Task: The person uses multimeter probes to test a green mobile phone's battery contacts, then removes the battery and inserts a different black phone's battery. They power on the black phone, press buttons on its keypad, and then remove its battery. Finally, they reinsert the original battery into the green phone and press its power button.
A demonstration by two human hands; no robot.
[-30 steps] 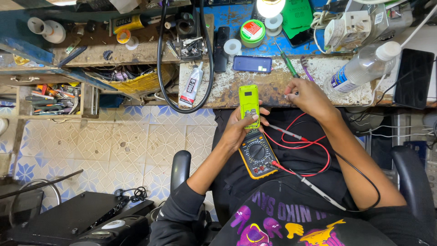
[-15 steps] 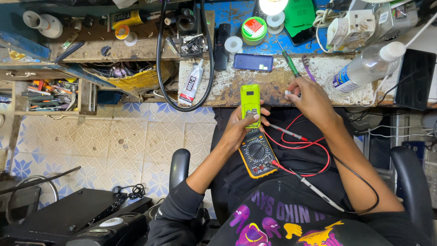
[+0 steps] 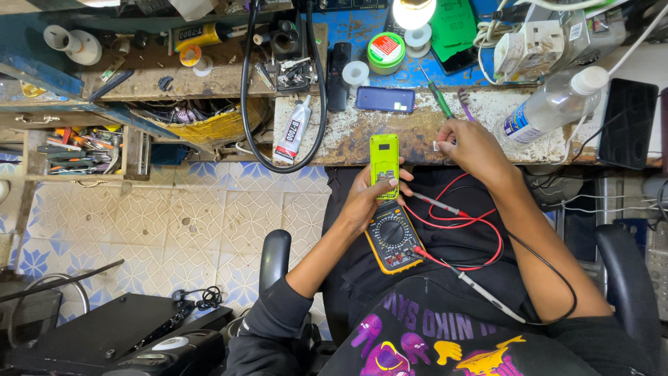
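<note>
My left hand holds a small lime-green phone upright over my lap, its back open. Just below it a yellow and black multimeter lies on my lap, with red and black leads looping to the right and a probe lying loose. My right hand rests at the edge of the worn workbench, pinching a small white part between its fingers.
On the bench lie a blue phone, a green screwdriver, a glue tube, a green round tin, a plastic bottle and a black cable loop. An open drawer of tools is at left. Chair arms flank me.
The view has shifted slightly. My right hand stays at the bench edge with the small part; my left hand keeps the green phone in the same place.
</note>
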